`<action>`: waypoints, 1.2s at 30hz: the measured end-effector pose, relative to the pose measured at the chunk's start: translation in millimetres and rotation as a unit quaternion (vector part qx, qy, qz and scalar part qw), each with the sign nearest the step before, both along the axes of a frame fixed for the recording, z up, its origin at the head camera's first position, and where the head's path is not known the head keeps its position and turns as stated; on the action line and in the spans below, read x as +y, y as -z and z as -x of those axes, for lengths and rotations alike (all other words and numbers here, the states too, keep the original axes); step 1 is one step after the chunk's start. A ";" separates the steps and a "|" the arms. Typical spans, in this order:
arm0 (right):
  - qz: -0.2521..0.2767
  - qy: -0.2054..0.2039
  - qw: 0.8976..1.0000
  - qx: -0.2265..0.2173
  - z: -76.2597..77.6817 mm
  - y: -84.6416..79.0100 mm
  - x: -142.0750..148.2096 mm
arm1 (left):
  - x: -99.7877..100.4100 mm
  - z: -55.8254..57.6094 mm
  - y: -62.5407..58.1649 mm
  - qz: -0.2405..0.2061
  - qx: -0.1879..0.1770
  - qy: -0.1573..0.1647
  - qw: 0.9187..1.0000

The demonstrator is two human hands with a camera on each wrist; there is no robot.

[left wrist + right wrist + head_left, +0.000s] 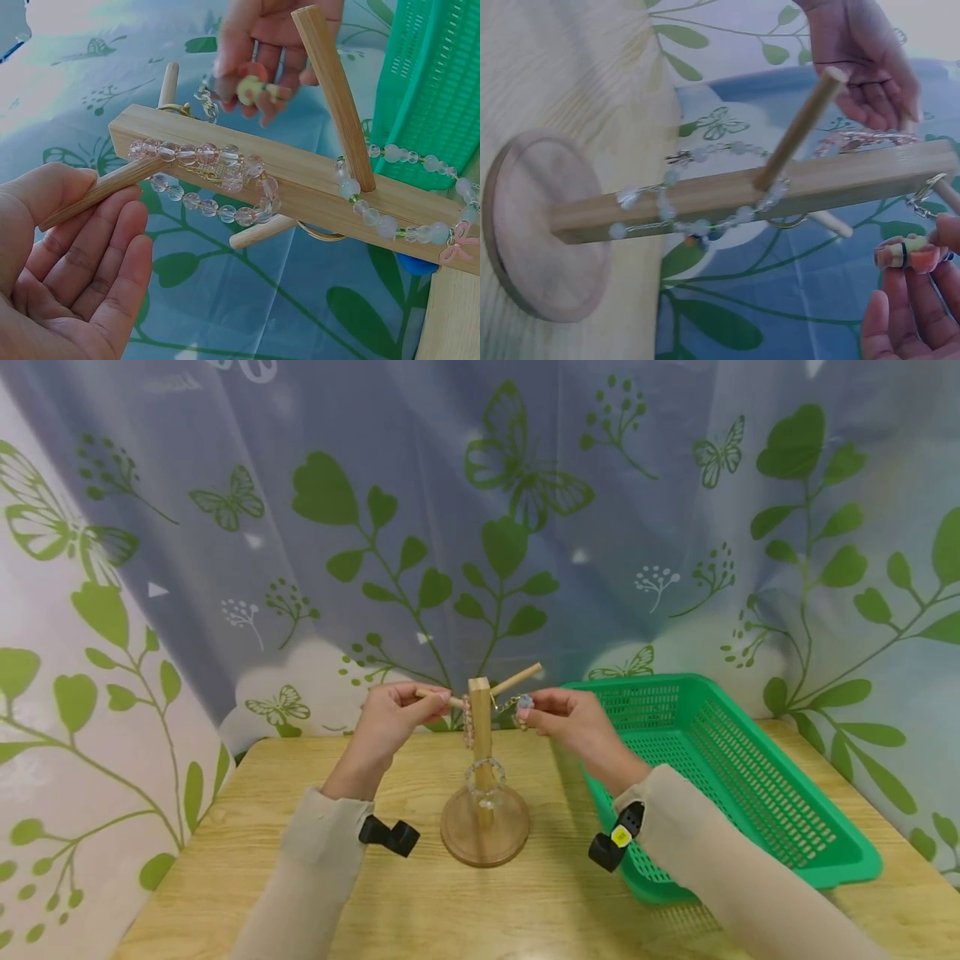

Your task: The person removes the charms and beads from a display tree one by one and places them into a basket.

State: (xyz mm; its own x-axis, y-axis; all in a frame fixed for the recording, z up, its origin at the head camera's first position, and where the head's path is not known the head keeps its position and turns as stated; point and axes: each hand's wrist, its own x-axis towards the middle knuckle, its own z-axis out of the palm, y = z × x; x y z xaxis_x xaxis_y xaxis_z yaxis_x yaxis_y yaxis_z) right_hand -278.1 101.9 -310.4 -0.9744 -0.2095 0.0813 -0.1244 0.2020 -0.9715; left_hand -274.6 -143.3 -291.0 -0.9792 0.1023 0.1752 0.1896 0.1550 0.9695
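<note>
A wooden stand [482,718] with a round base and several pegs stands upright on the table. My left hand [390,718] pinches the end of one upper peg [105,193] between thumb and forefinger. A pink beaded bracelet [208,154] hangs on that peg. My right hand [573,722] holds a keychain by its small figure charm [911,253], which has red, pale yellow and brown parts. Its metal clasp ring [928,185] is at another upper peg, joined to the charm by a short chain. Lower down, a pale beaded bracelet [390,228] hangs on a front peg.
To the right stands a green plastic basket [750,760] with perforated walls. Behind the wooden table [382,902] hangs a curtain [420,460] with leaves and butterflies. A gold ring [321,232] hangs at a lower peg on the stand's far side.
</note>
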 end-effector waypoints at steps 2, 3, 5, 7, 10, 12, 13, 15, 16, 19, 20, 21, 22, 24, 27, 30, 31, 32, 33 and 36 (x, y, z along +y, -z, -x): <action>0.002 0.001 1.000 0.006 -1.6 -3.9 0.8 | 0.0 0.3 -0.3 0.003 0.001 0.001 1.000; 0.003 0.001 1.000 0.009 -2.5 -5.7 1.0 | -0.1 0.2 -0.5 0.005 0.001 0.001 1.000; 0.004 0.001 1.000 0.013 -4.5 -8.7 0.8 | -0.5 -0.1 -0.5 0.008 0.001 0.003 1.000; 0.006 -0.001 1.000 0.019 -6.3 -10.6 0.6 | -1.1 -0.1 0.0 0.007 0.000 0.004 1.000; 0.015 -0.002 1.000 0.023 -7.8 -12.7 0.0 | -1.4 -0.2 0.6 0.005 0.000 0.006 1.000; 0.022 -0.004 0.999 0.027 -7.9 -13.1 0.5 | -1.2 0.0 1.0 0.002 0.001 0.007 1.000; 0.025 -0.003 0.999 0.027 -7.9 -13.3 0.7 | -1.0 -0.1 1.1 0.001 0.002 0.006 1.000; 0.031 0.000 0.999 0.027 -7.8 -13.4 1.6 | -0.5 -0.3 1.2 0.001 0.004 0.006 1.000; 0.032 0.001 0.999 0.027 -7.4 -13.1 2.4 | -0.3 -0.4 1.3 0.001 0.006 0.005 1.000; 0.035 0.005 0.999 0.025 -6.6 -12.4 4.3 | 0.5 -0.7 1.9 0.001 0.007 0.002 1.000; 0.036 0.005 0.999 0.026 -6.0 -11.9 5.0 | 0.6 -0.5 2.4 0.000 0.007 0.000 1.000; 0.038 0.004 0.999 0.026 -5.6 -11.5 5.6 | 0.6 -0.1 3.2 0.000 0.007 0.000 1.000; 0.037 0.006 0.999 0.027 -5.1 -11.2 6.1 | 0.8 0.2 4.0 -0.001 0.008 0.001 1.000; 0.041 0.005 0.999 0.028 -4.9 -11.3 7.3 | 1.1 1.0 5.5 -0.003 0.010 0.001 1.000; 0.036 0.000 0.999 0.032 -4.5 -12.1 8.8 | 1.2 1.6 7.4 -0.005 0.015 0.000 1.000; 0.036 -0.004 0.999 0.037 -4.2 -13.3 10.1 | 1.6 1.9 7.9 -0.011 0.017 -0.002 1.000; 0.034 -0.005 0.999 0.040 -3.9 -13.6 10.6 | 1.7 2.0 7.8 -0.012 0.017 -0.003 1.000; 0.035 -0.005 0.999 0.041 -3.5 -13.9 11.1 | 1.7 2.2 7.7 -0.014 0.016 -0.002 1.000; 0.038 -0.006 0.998 0.042 -3.4 -14.4 11.4 | 1.9 2.4 7.5 -0.017 0.015 -0.003 1.000; 0.036 -0.007 0.998 0.045 -2.0 -14.9 12.7 | 1.9 2.5 6.4 -0.019 0.012 -0.003 1.000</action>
State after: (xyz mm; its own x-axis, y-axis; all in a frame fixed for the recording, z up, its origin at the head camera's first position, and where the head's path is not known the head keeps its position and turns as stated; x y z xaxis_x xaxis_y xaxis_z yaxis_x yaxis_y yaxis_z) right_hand -276.1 114.6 -295.5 -0.9597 -0.2128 0.1836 -0.2141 0.1302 -0.9681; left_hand -277.1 -141.5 -297.5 -0.9754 0.0882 0.2022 0.2119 0.1188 0.9700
